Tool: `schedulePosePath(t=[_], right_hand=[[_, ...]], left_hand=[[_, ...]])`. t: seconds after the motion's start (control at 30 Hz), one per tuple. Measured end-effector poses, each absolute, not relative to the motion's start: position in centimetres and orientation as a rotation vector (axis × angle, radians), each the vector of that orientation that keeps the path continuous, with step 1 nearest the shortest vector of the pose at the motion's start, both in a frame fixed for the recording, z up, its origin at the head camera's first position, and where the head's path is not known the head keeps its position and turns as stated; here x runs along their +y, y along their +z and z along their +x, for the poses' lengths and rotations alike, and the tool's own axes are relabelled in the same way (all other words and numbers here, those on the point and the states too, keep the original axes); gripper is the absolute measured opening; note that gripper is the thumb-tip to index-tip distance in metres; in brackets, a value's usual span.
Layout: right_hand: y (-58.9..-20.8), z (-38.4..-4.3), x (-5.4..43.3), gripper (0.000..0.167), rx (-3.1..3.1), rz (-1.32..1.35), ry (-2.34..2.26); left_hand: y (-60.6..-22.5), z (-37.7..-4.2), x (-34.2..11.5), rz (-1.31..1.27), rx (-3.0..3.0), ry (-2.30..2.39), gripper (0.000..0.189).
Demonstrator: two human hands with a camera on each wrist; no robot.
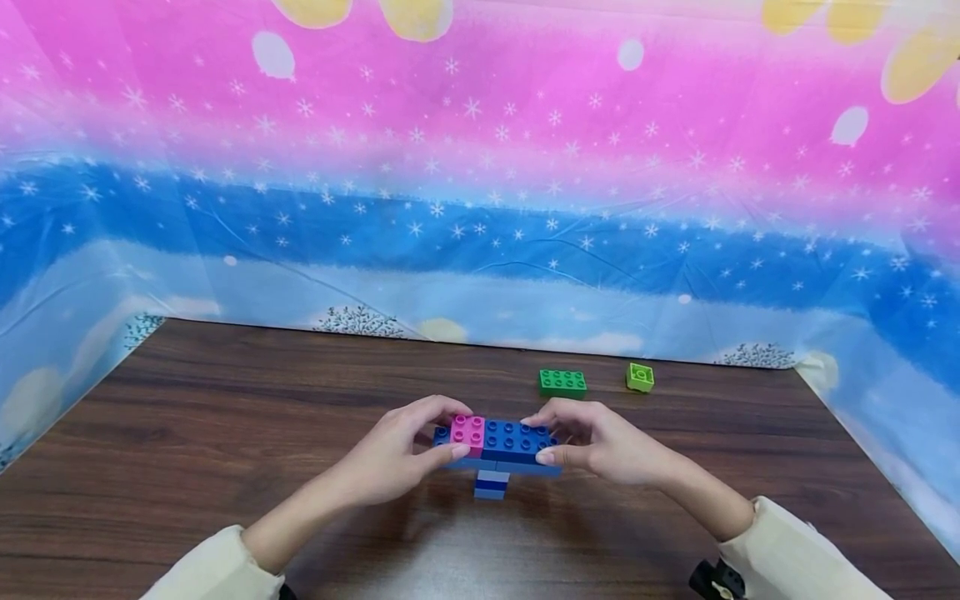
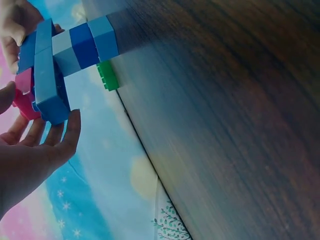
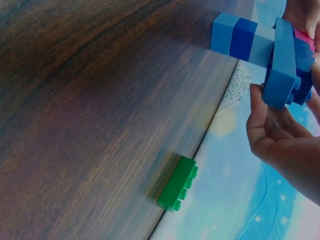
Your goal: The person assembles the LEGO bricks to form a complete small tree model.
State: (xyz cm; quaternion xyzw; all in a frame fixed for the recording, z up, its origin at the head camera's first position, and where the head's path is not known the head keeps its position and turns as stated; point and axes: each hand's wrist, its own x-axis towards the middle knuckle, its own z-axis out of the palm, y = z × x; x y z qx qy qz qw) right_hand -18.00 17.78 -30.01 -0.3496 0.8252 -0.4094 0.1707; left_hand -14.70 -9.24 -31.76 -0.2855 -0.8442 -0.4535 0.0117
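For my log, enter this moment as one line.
Left hand: holding pink square plastic brick | right hand: holding dark-blue rectangular plastic brick | beneath: blue brick column | loose: green rectangular brick, lime square brick

The pillar (image 1: 491, 484) is banded in blues, one brick (image 1: 468, 432) pink, the cloth (image 1: 480, 175) snowflake-patterned.
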Motion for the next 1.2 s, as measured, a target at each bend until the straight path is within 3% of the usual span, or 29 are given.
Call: schedulePosePath(t=[1.2], right_hand=[[-29.98, -18.02, 17.73, 0.031, 2.342, -0.984, -1.165]], left_hand=[[-31.87, -14.75, -8.98, -0.954, -2.615, -1.499, 0.022]])
